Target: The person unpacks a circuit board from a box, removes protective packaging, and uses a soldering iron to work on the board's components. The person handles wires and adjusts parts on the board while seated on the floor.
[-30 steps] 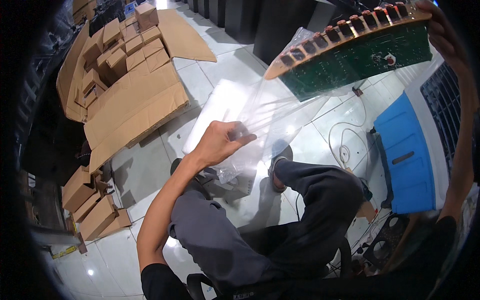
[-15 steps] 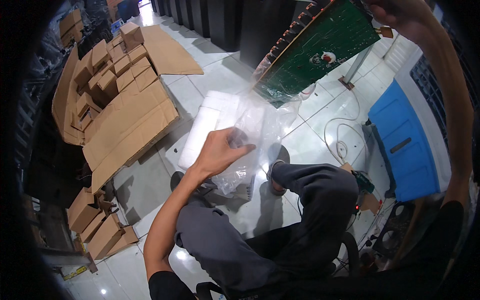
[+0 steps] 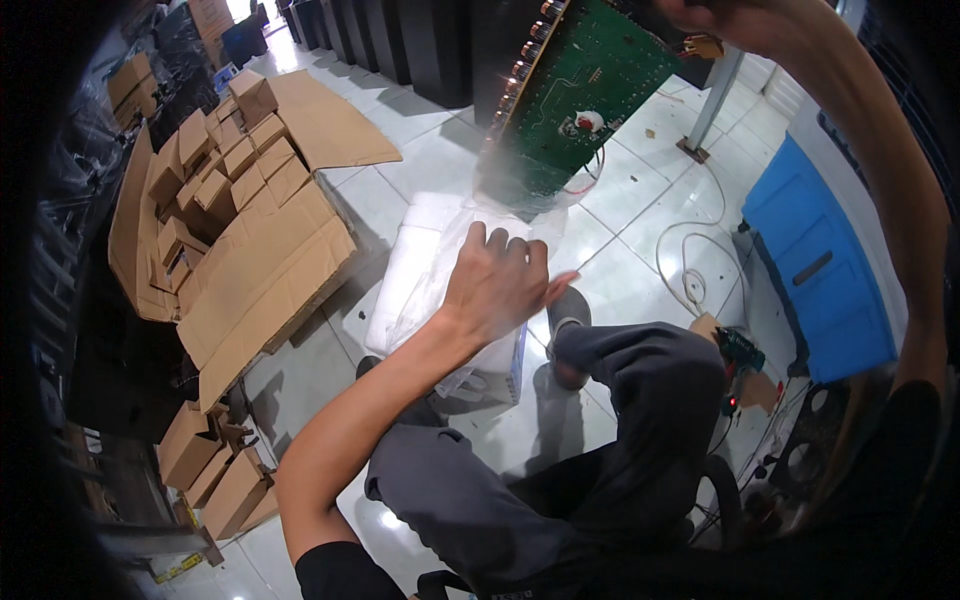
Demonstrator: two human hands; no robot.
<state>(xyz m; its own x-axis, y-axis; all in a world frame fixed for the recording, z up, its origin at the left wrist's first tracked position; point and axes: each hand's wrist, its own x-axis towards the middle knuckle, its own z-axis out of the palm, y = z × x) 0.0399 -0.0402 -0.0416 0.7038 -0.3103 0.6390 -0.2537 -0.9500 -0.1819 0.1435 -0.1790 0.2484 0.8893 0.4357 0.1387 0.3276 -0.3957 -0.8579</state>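
My right hand (image 3: 700, 22) grips the upper end of a green circuit board (image 3: 595, 85) with a row of copper-topped black parts along its edge. The board hangs tilted, its lower end inside a clear plastic bag (image 3: 510, 205). My left hand (image 3: 505, 275) is on the bag below the board, fingers curled over it and thumb sticking out. Under the bag, between my feet, lies a white foam block (image 3: 405, 280).
An open flattened carton (image 3: 260, 260) holding several small boxes is on the left, more boxes (image 3: 230, 485) below it. Tall black cases (image 3: 440, 70) line the back. A blue-and-white unit (image 3: 820, 250), metal post (image 3: 720, 100), cable (image 3: 690, 290) and tools (image 3: 740, 350) are right.
My right hand has moved left along the top, swinging the board leftward and steeper over the foam block. My left hand has shifted slightly right, its fingers now pointing more upward.
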